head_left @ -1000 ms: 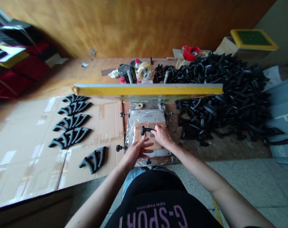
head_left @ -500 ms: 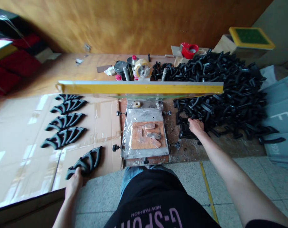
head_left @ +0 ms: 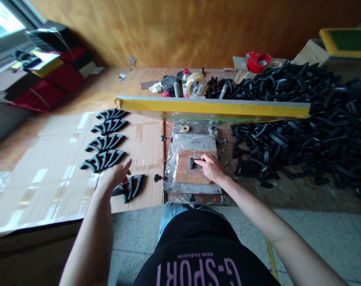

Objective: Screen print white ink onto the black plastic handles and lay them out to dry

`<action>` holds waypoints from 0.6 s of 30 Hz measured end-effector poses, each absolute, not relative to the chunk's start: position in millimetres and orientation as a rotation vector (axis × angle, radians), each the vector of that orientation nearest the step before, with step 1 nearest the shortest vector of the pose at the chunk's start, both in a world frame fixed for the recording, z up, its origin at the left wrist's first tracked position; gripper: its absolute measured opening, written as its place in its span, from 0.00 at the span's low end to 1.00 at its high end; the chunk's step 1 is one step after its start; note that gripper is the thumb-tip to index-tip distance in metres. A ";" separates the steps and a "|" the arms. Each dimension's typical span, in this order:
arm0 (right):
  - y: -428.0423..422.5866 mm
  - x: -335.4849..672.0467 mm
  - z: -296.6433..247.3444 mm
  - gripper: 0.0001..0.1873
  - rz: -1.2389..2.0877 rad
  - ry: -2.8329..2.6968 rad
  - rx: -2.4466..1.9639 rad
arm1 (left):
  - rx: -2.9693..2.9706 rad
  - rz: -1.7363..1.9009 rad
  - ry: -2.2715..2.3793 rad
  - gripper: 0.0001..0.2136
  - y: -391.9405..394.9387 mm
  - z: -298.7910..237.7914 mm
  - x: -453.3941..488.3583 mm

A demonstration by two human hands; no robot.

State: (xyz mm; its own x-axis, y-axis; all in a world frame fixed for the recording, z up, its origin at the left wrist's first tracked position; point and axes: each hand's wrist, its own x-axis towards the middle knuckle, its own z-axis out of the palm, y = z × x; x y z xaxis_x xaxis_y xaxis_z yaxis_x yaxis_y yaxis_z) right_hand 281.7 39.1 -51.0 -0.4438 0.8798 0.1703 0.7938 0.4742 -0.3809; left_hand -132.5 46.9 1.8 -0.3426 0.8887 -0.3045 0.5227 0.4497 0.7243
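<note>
My right hand point(head_left: 210, 167) pinches a small black curved plastic part point(head_left: 192, 163) over the brown wooden board, and its fingers cover much of the part. The board point(head_left: 183, 174) lies on a flat plate point(head_left: 171, 182) wrapped in clear film. My left hand point(head_left: 117, 174) hovers with fingers stretched out, holding nothing, over the cardboard sheet point(head_left: 144, 159). Just beside and under it lies the nearest group of black curved parts point(head_left: 137, 186), partly hidden by the hand. Beyond, several rows of similar parts point(head_left: 104, 160) rest side by side on the cardboard.
A yellow-edged screen frame point(head_left: 213, 106) stands raised across the plate's far side. To the right spreads a large heap of black parts point(head_left: 275, 139). Behind are a red tape dispenser point(head_left: 258, 62), a bottle point(head_left: 185, 77) and tape rolls point(head_left: 196, 85). Black knobs point(head_left: 158, 178) stick out beside the plate.
My right hand has come from the heap to the board, bringing a black part. My left hand has let go of the near group and moved up. The view has turned left.
</note>
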 end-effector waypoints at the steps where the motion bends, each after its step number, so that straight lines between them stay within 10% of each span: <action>1: 40.1 275.2 -51.4 0.17 0.300 -2.420 -1.414 | 1.235 0.615 2.012 0.18 65.0 10.7 -122.3; 18: 87.0 376.2 -21.4 0.13 0.216 -1.836 -1.736 | 1.213 1.307 1.196 0.31 64.2 104.8 29.6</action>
State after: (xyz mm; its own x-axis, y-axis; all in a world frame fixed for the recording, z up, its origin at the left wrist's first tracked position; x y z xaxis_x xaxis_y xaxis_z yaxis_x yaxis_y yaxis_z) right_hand 376.2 87.0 -21.4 0.0318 0.9516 0.3058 0.8545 0.1329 -0.5022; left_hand 29.6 64.2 104.8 -0.0522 0.9966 0.0639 -0.0242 -0.0652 0.9976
